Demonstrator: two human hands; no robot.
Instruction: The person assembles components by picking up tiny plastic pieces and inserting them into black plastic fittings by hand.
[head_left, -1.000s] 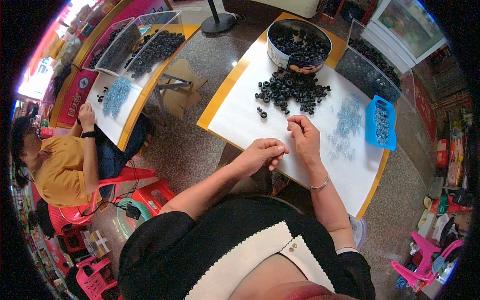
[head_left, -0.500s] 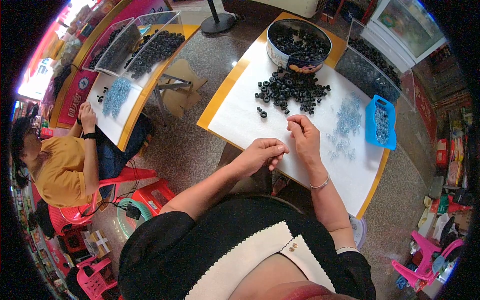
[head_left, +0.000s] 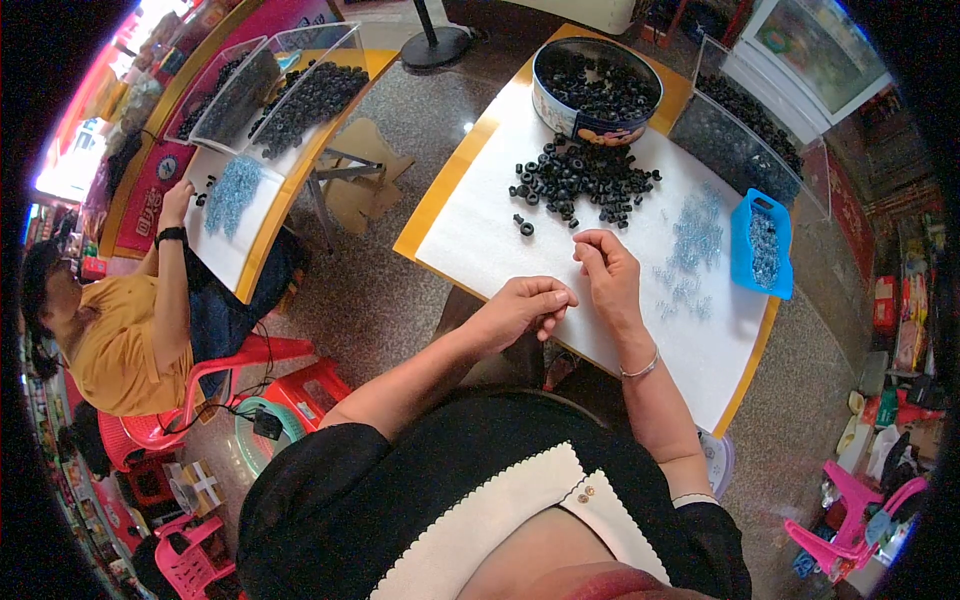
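My left hand (head_left: pixel 525 308) is over the table's near edge, thumb and fingertips pinched together. Whatever it may hold is too small to make out. Just to its right, my right hand (head_left: pixel 610 272) is over the white tabletop (head_left: pixel 470 235) with fingers curled and thumb against the index finger; what they may hold is hidden. Beyond both hands spreads a heap of small black ring-shaped parts (head_left: pixel 580 180), a few lying loose at its near side. Right of my right hand lie many tiny clear bluish pieces (head_left: pixel 697 235).
A round tin (head_left: pixel 598 133) of black parts stands at the far edge. At the right are a blue basket (head_left: pixel 743 250) of bluish pieces and a clear bin (head_left: pixel 735 150) of black parts. A co-worker (head_left: pixel 125 340) sits at another table (head_left: pixel 265 250) on the left.
My hands have stayed in place. At the left table, the co-worker's hand has moved farther forward, close to the few black parts there.
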